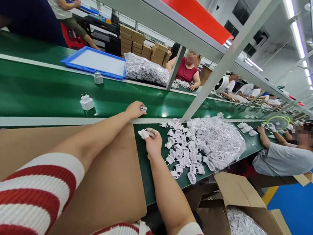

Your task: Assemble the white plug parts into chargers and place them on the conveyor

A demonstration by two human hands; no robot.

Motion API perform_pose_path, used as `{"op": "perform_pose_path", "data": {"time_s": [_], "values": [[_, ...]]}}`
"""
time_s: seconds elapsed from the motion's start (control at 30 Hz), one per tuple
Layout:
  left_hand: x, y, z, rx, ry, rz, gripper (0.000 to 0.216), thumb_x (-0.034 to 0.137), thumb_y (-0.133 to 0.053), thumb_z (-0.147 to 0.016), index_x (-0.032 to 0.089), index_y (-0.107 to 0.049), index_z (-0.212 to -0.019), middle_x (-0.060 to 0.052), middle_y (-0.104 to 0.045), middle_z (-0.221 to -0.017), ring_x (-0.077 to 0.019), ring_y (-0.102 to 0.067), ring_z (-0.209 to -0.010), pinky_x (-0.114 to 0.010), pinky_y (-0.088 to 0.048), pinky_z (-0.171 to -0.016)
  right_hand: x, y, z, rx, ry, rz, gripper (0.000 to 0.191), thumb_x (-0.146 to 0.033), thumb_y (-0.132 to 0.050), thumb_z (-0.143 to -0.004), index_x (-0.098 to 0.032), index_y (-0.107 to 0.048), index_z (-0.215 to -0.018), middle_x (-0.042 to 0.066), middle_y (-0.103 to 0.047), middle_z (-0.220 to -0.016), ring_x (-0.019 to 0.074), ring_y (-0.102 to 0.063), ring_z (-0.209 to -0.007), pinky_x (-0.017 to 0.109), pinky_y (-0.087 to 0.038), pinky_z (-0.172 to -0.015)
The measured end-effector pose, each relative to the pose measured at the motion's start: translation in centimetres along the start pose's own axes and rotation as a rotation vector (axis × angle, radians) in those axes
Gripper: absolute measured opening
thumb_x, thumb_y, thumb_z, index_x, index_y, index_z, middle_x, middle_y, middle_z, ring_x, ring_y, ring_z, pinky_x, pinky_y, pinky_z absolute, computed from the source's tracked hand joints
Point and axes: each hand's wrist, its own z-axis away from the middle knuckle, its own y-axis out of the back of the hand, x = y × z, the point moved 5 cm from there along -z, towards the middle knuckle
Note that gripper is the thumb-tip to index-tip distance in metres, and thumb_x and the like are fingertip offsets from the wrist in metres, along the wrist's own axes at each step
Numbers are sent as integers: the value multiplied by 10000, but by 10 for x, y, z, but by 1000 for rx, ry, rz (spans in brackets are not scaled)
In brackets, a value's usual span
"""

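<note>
My left hand [135,109] reaches over the green belt [42,93], its fingers closed around a small white charger housing [143,109], of which only the end shows. Nearer to me, my right hand [154,144] pinches a white plastic plug part [144,133] between thumb and fingers. Just right of that hand lies a loose heap of similar white plug parts [183,153] on the green tabletop. On the belt to the left, a white charger with two pins [86,102] stands apart from another white charger [98,77].
Brown cardboard [107,168] covers the worktop before me. A clear bag of white parts [218,138] lies beyond the heap. A slanted metal post [231,58] rises by the belt. An open carton [240,190] stands low right; a blue tray [95,63] lies across. Co-workers sit along the line.
</note>
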Motion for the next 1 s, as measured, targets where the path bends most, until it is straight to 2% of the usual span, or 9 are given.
{"op": "perform_pose_path", "data": {"time_s": [0.1,0.23,0.4,0.5,0.57,0.63,0.73,0.83,1.0], "values": [[0,15,31,20,-36,-7,424,401,-879,-676,156,-750,-997,-121,-699,-1087,-300,-636,-1009,-364,-465,-858,7,3,-6,3,-131,-209,425,-317,-872,-658,-194,-700,-1027,51,-782,-989,160,-718,-842,249,-571,-696],[1,31,107,-9,-161,29,381,474,-837,-714,206,-753,-972,-55,-697,-969,-253,-631,-901,-331,-448,-766,5,-2,-5,-63,-202,-297,406,-333,-879,-638,-204,-712,-984,30,-776,-946,127,-676,-746,199,-499,-578],[4,39,205,-64,-173,124,382,525,-808,-759,191,-734,-930,-60,-680,-912,-254,-625,-847,-352,-466,-752,-10,-14,7,-145,-83,-257,405,-359,-898,-618,-198,-699,-933,32,-767,-940,134,-674,-777,219,-527,-627],[0,46,243,-28,-103,167,491,524,-885,-666,205,-741,-1010,-85,-702,-1016,-307,-646,-969,-397,-501,-857,-23,-22,18,-241,46,-142,438,-369,-910,-627,-200,-702,-973,48,-778,-987,175,-704,-884,288,-596,-778],[-4,51,258,-9,-59,198,641,526,-938,-588,218,-744,-1115,-105,-711,-1122,-353,-635,-1083,-434,-500,-936,-29,-28,27,-326,71,-97,550,-353,-915,-626,-213,-698,-1112,42,-785,-1029,184,-710,-925,330,-612,-860],[-8,52,267,-21,-26,257,616,546,-912,-633,221,-755,-1132,-108,-725,-1123,-358,-642,-1078,-444,-501,-941,-30,-33,34,-412,50,-64,623,-336,-904,-637,-232,-683,-1210,33,-785,-1060,178,-709,-932,344,-619,-878],[-12,50,272,-42,-9,360,425,537,-804,-767,209,-778,-1037,-97,-748,-1028,-319,-673,-966,-427,-514,-892,-30,-36,41,-490,-6,-11,450,-370,-871,-684,-212,-734,-1083,43,-781,-1008,189,-713,-930,350,-619,-862],[-15,48,271,-17,-6,421,464,512,-831,-730,210,-766,-1076,-92,-754,-1080,-310,-688,-988,-412,-524,-897,-31,-36,45,-535,5,49,395,-404,-875,-691,-206,-746,-1008,64,-779,-1021,218,-716,-960,367,-608,-858],[-15,48,270,-14,16,407,451,583,-815,-732,198,-762,-961,-76,-742,-950,-283,-679,-885,-367,-513,-773,-46,-35,59,-536,324,445,257,-395,-762,-841,-239,-756,-1044,72,-755,-1090,233,-666,-995,383,-565,-880]]}}
